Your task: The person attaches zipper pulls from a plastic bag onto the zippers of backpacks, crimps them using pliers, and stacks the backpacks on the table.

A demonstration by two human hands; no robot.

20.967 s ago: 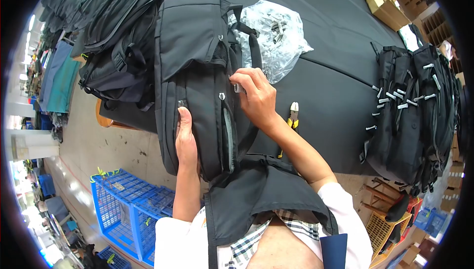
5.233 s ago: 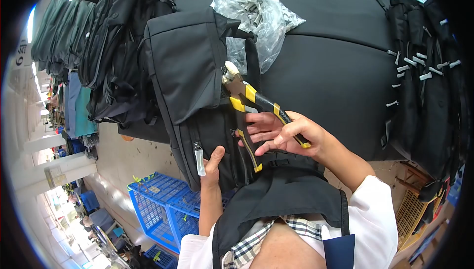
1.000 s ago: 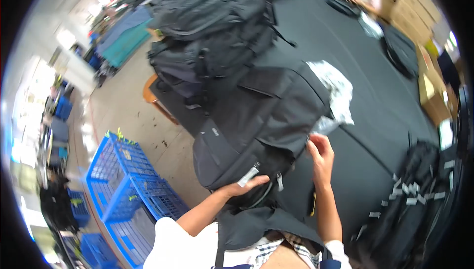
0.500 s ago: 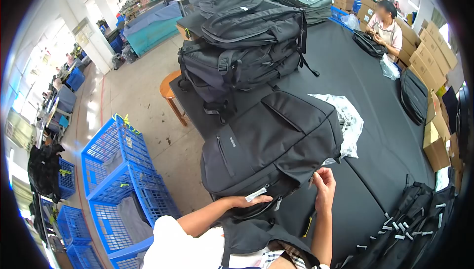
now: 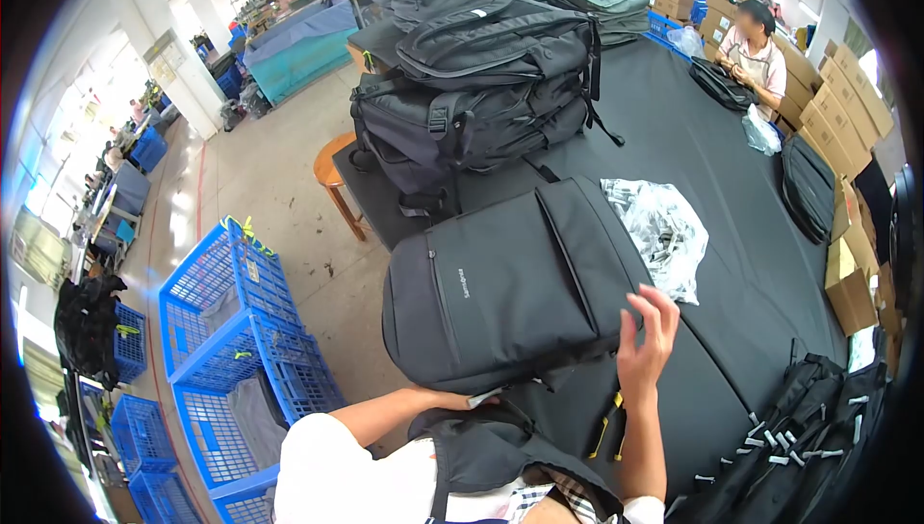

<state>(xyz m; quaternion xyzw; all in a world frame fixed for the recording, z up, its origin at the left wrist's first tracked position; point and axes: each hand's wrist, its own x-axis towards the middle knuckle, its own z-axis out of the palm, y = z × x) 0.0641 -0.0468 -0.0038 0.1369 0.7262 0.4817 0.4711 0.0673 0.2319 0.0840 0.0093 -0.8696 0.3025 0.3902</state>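
Note:
A black backpack [image 5: 500,283] lies with its front panel up at the near edge of the black table. My left hand [image 5: 452,399] is at its near lower side, mostly under the edge, its fingers hidden beside a whitish zipper tag [image 5: 484,396]. Just off the bag's right corner, my right hand [image 5: 649,336] is raised with its fingers apart and nothing in them. Yellow-and-black pliers [image 5: 608,428] lie near my right wrist. Beyond the bag rests a clear plastic bag [image 5: 666,240] of small metallic-looking pieces.
Stacked black backpacks [image 5: 481,101] stand at the table's far left. Tagged black bags [image 5: 808,437] lie at the right. Blue crates [image 5: 241,351] and a wooden stool [image 5: 337,182] stand on the floor at left. A co-worker [image 5: 756,62] sits at the far right near cardboard boxes [image 5: 845,120].
The backpack has tipped flatter, so its front panel faces up more. My right hand has come off its side edge and opened. My left hand is now more hidden beneath the bag.

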